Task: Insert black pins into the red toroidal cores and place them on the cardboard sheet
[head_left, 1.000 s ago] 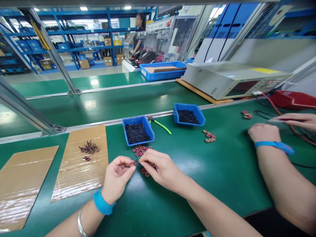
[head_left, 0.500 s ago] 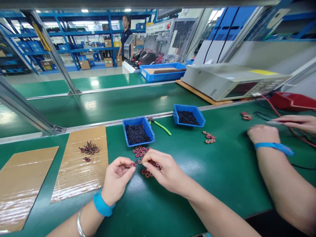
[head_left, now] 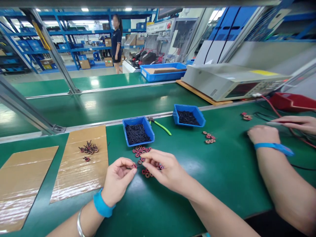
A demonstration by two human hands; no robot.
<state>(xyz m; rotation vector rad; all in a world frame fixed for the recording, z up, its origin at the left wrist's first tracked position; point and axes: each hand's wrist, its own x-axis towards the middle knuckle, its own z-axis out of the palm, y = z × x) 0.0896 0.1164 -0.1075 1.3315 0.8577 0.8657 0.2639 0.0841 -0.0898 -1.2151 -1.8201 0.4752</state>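
Note:
My left hand (head_left: pixel 119 177), with a blue wristband, pinches a small red-and-black toroidal coil (head_left: pixel 134 166) between thumb and fingertips. Close on its right, my right hand (head_left: pixel 163 166) has thumb and fingers drawn together at the coil's edge; what it grips is too small to make out. Red-and-black coils (head_left: pixel 140 150) lie in a pile beyond and partly under my right hand. Just behind them stands a blue bin (head_left: pixel 126 136) full of short black tubes (head_left: pixel 138 133). More coils, with black tubes on them, rest in a cluster (head_left: pixel 89 148) on a cardboard sheet (head_left: pixel 79 177).
Green-handled cutters (head_left: pixel 161 127) lie between the blue bin and a second bin (head_left: pixel 189 123) of black pieces. Loose rings (head_left: pixel 209 137) sit to the right. A co-worker's hands (head_left: pixel 264 133) work at far right, below a grey instrument (head_left: pixel 222 82). Another cardboard sheet (head_left: pixel 27 184) lies left.
My two hands stay at nearly the same place, with the right fingertips slightly shifted at the coil. The person in the background has walked left.

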